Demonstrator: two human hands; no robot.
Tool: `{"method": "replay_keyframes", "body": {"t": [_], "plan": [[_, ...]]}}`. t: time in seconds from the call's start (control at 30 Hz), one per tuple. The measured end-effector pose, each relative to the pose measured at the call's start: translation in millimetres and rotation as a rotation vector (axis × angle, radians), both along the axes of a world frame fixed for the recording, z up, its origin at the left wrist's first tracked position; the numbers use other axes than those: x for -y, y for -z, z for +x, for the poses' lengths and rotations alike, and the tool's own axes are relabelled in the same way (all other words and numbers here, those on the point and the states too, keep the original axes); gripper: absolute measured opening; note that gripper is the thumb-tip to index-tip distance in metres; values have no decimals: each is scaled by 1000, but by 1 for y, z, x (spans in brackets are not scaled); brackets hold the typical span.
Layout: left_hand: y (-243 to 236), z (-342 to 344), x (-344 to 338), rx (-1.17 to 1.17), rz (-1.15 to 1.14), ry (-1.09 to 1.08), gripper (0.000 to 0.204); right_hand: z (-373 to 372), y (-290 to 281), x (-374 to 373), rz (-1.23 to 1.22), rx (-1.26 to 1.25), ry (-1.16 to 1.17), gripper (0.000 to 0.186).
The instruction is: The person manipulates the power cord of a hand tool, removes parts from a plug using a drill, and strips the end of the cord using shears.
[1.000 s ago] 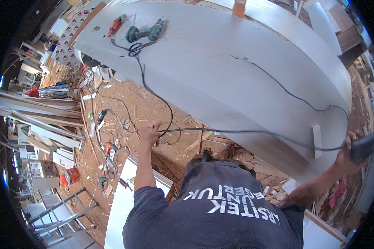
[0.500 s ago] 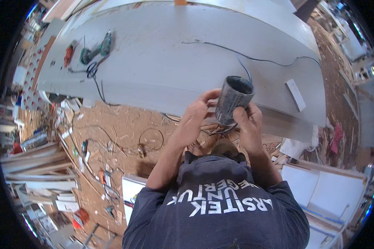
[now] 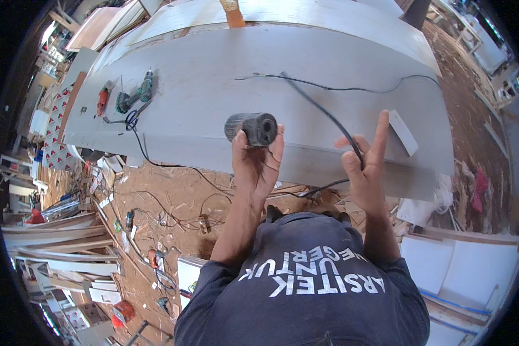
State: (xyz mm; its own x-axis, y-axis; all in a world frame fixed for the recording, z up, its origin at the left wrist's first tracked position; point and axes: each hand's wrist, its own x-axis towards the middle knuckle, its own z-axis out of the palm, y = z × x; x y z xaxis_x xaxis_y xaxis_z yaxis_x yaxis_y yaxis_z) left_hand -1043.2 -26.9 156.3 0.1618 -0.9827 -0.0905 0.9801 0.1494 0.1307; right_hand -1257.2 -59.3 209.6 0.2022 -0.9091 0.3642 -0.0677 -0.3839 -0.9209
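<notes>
My left hand [image 3: 258, 164] is wrapped round a black, scuffed cylinder [image 3: 245, 127], held over the near edge of the grey tabletop [image 3: 213, 75]. The cylinder lies sideways, and its end with a small round hole faces right. A black cable [image 3: 323, 109] passes through my right hand [image 3: 366, 173], apart from the cylinder. Of that hand, the index finger points up, the thumb stands off, and the other fingers are partly hidden around the cable. From there the cable slants up and left over the tabletop, while its lower part [image 3: 323, 187] hangs below the hand.
A green drill [image 3: 138, 95] and a red power tool [image 3: 102, 101] lie at the table's left. Another thin cable [image 3: 340, 88] crosses its far right side, near a white block [image 3: 403, 134]. Wood scraps and cords litter the floor [image 3: 155, 190]; boards [image 3: 63, 230] are stacked at left.
The cylinder moved left and turned from upright, wide mouth up, to sideways, with its small-holed end showing. My right hand let go of it and moved right with the cable.
</notes>
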Motion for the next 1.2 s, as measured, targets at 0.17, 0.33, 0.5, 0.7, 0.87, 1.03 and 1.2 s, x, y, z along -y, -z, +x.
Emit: {"method": "replay_keyframes", "body": {"t": [0.17,0.33,0.5,0.7,0.87,1.03,1.2], "plan": [[18,-3,8,-196,46,-56,42,-32,-9,13,-146,-247,-79,29],[6,-14,8,57,35,-112,39,-41,-11,16,12,-243,-46,28],[0,-50,16,322,63,-185,41,-11,22,28,498,270,-155,42],[10,-64,1,893,-8,-112,69,-3,13,39,486,375,-372,46],[-30,-21,14,817,-114,374,84,-31,6,71,214,114,-588,44],[-31,-27,26,625,-26,484,69,-4,2,51,-30,-87,12,34],[-21,-22,47,119,-28,112,56,-16,13,-6,52,-275,-123,32]]}}
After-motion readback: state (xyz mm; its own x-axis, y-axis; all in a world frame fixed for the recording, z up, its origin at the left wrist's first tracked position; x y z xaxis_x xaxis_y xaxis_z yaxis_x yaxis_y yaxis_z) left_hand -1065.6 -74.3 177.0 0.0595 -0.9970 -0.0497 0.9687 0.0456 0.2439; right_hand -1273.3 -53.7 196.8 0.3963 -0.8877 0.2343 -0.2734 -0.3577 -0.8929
